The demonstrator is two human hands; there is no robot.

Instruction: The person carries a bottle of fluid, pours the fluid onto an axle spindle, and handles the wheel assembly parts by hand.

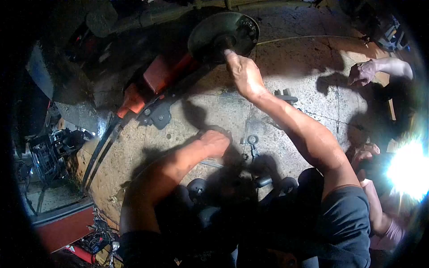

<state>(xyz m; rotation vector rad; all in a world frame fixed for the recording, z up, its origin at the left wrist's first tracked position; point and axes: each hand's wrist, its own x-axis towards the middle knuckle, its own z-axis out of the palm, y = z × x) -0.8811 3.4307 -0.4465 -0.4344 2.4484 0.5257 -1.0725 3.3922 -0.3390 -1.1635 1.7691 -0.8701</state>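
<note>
Where the dark hub rose from the middle of the round metal disc point(208, 37), we had our right hand point(245, 75) closed on it, the thumb laid along the hub and the other fingers folded in, partly out of sight. The disc itself was at the top of our view, dished and dark, tilted so that its inner face showed, with some lumpy dark matter near its right edge. Our left hand point(213, 143) was lower and nearer to us, well apart from the disc, its back turned up and its fingers bent under; we could not tell how tightly they were drawn together or whether they held anything. Just right of it, on the stained pale floor point(313, 117), we had a ring-ended metal tool point(253, 142), and farther up, beside our right forearm, a dark metal piece point(286, 97). Left of the disc ran an orange-red part point(157, 75), with a dark flat bracket point(159, 115) near its lower end and a black hose point(95, 154) curving down toward us. Over at the right, another person's hand point(363, 73) hung above the floor, fingers bent, and below it a second hand point(367, 153) showed beside a glaring white light point(409, 170).
</note>
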